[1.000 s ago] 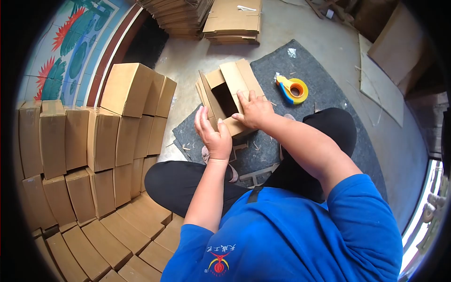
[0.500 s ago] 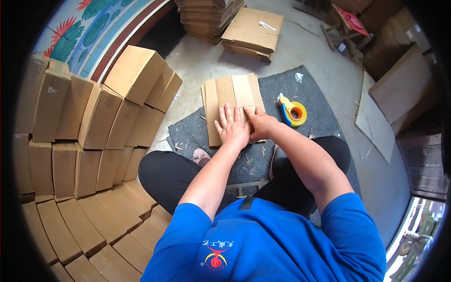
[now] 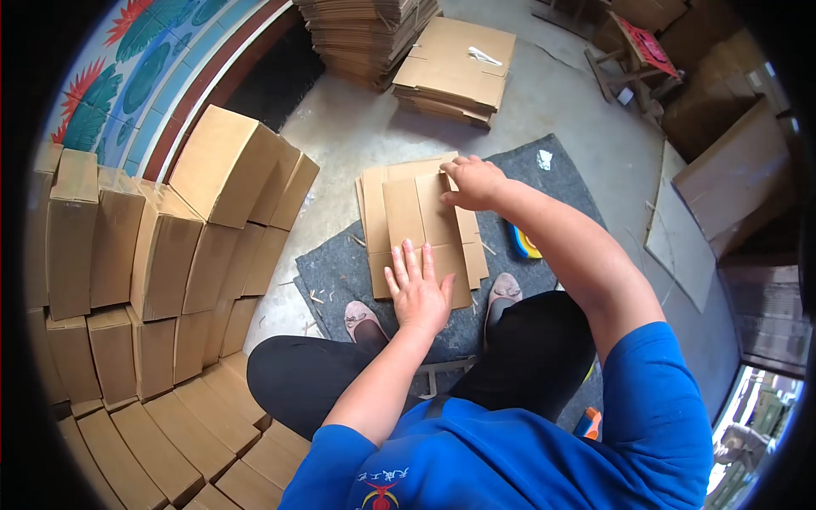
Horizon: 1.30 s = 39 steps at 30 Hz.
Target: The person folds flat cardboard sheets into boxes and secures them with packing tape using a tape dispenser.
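A flattened cardboard box point(image 3: 404, 212) lies on other flat cardboard in front of me. My left hand point(image 3: 421, 293) rests flat on its near part, fingers spread. At the far right edge is my right hand point(image 3: 476, 183), its thumb and fingers closed around the edge of the cardboard. A yellow and blue tape dispenser point(image 3: 525, 244) sits on the dark mat to the right, partly hidden behind my right forearm.
Closed cardboard boxes point(image 3: 153, 246) are stacked at the left. A pile of flat cartons point(image 3: 455, 64) stands ahead, beside a taller stack point(image 3: 357, 34). A dark mat point(image 3: 544, 191) covers the floor under the work. A wooden stool point(image 3: 642, 51) is at the far right.
My right hand has moved from beside my left hand to the cardboard's far right edge. The box now lies turned, with flaps overhanging the right side. My left hand stays flat on it.
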Tool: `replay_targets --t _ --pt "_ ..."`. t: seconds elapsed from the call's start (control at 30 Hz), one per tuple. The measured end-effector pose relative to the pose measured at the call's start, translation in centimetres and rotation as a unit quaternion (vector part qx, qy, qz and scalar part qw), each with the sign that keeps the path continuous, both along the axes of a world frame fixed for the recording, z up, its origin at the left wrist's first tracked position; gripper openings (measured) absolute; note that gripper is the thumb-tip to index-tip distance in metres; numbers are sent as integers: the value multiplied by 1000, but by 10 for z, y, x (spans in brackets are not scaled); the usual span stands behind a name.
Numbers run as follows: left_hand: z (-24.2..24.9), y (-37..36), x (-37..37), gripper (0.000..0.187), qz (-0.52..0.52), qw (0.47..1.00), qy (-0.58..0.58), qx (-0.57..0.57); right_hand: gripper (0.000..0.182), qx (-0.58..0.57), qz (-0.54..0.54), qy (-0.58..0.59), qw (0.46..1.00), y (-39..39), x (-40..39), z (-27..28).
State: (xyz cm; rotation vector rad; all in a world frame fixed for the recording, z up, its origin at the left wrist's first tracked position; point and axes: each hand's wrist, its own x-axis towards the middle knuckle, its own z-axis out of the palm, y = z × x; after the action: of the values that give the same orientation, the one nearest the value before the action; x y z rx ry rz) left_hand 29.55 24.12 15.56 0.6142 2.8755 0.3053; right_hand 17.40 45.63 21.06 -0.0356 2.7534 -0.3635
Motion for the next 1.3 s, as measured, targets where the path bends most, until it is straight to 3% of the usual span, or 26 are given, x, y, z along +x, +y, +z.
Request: replay_targets --t 0.1,0.17,0.2,0.23,0.3,0.57,0.77,0.83,1.0,1.07,1.1,1.2,1.3 --pt "0 -1 0 76 -9 1000 3 13 69 -96 0 92 991 -1 -13 -43" --pt "-1 -1 -2 76 -12 1000 -5 10 63 -165 5 118 979 -6 -14 -73" --pt "-1 0 -4 77 -16 1000 -3 14 53 -259 -29 153 953 -9 -10 -86" --pt "0 1 -8 77 -16 1000 -12 16 53 -264 -32 143 953 -12 -9 -93" --pt "-1 4 -14 78 -17 999 -26 9 44 -308 -71 232 920 -15 -11 -104" --pt "-7 8 -16 80 -34 998 -42 -11 33 -330 -102 238 908 -12 -18 -107" --pt "-6 10 -18 78 -45 999 -22 -18 24 -362 -189 198 891 -17 -30 -108" --pt "-4 12 -19 77 -36 999 -22 -30 28 -366 -217 162 890 -17 -35 -112" --pt "1 13 -15 72 -28 999 -26 -30 44 -378 -172 100 904 -8 -33 -116" --pt "-2 12 -13 72 -29 999 -9 -33 58 -252 -203 127 938 -8 -15 -105" --pt "-2 12 -12 71 -26 999 -1 -33 69 -246 -200 88 944 1 -6 -95" --pt "3 14 -14 72 -31 996 23 -76 63 -364 -250 126 888 27 39 -79" --pt "16 21 -20 74 -34 992 -5 -120 52 -494 -379 19 782 47 116 -56"
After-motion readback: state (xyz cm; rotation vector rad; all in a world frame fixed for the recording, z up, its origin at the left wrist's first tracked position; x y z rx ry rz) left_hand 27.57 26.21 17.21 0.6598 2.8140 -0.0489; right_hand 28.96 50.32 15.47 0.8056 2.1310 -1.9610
